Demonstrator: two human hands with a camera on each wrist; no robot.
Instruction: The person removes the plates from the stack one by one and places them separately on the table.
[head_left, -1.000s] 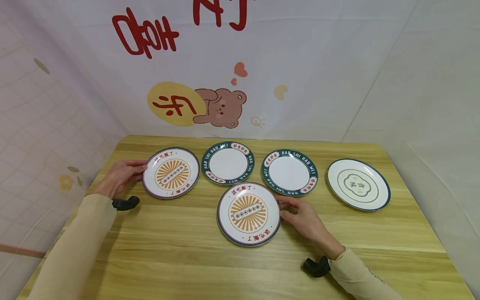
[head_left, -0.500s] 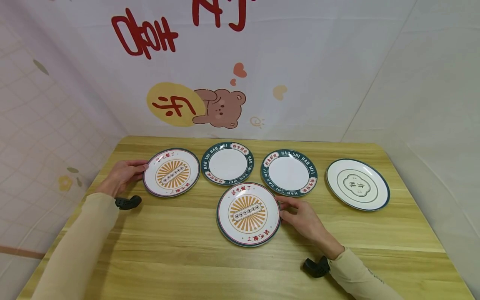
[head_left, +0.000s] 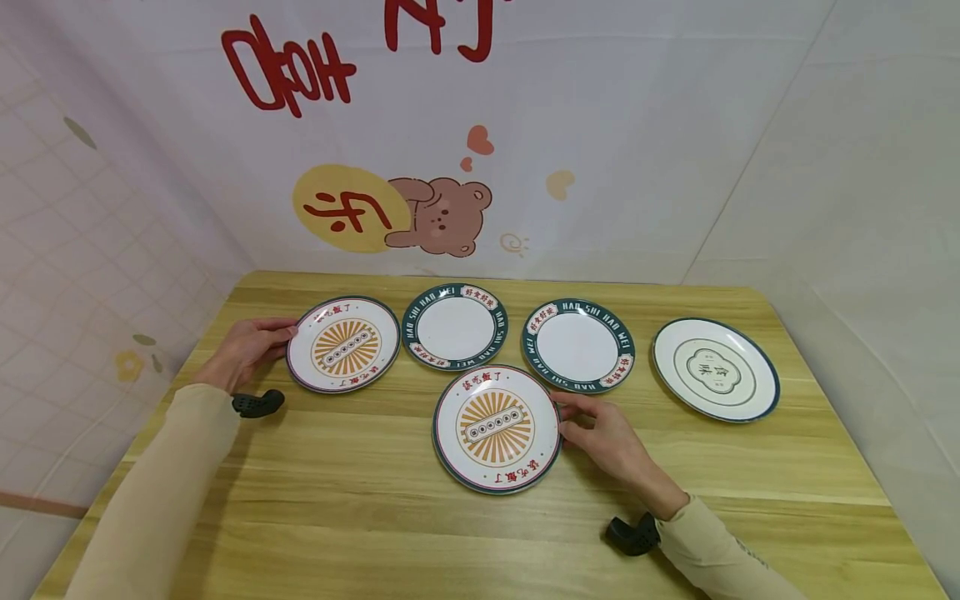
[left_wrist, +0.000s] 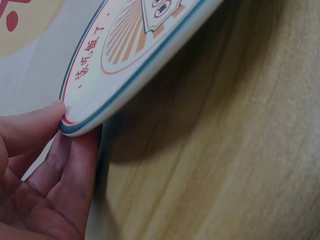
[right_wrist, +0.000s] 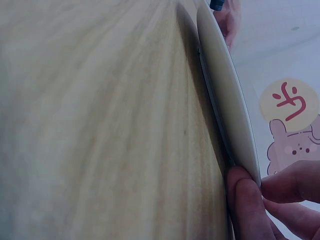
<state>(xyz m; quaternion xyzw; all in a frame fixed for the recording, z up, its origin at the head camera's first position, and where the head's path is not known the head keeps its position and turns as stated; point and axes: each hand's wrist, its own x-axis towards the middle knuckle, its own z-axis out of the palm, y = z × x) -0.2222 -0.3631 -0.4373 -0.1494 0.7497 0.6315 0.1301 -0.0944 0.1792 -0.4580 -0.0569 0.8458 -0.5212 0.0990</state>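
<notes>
At the table's far left, a plate with an orange sunburst [head_left: 342,344] has its left rim between the thumb and fingers of my left hand [head_left: 246,350]. The left wrist view shows the thumb over this rim, fingers beneath, and a shadow on the wood below. In the front middle lies a matching sunburst plate [head_left: 498,428]. A dark rim shows beneath it, apparently another plate [right_wrist: 215,102]. My right hand [head_left: 603,433] pinches the sunburst plate's right rim. In the right wrist view, its edge sits between the fingertips, with a gap below its far side.
Two green-rimmed plates [head_left: 456,327] lie side by side at the back middle. A white plate with a flower-shaped emblem [head_left: 716,369] lies at the right. The wooden table [head_left: 360,517] meets a printed cloth wall [head_left: 600,125] at its back edge.
The left hand and its sunburst plate have shifted very slightly right, and the plate's near edge appears a little higher. The right hand and the front plate have not visibly moved.
</notes>
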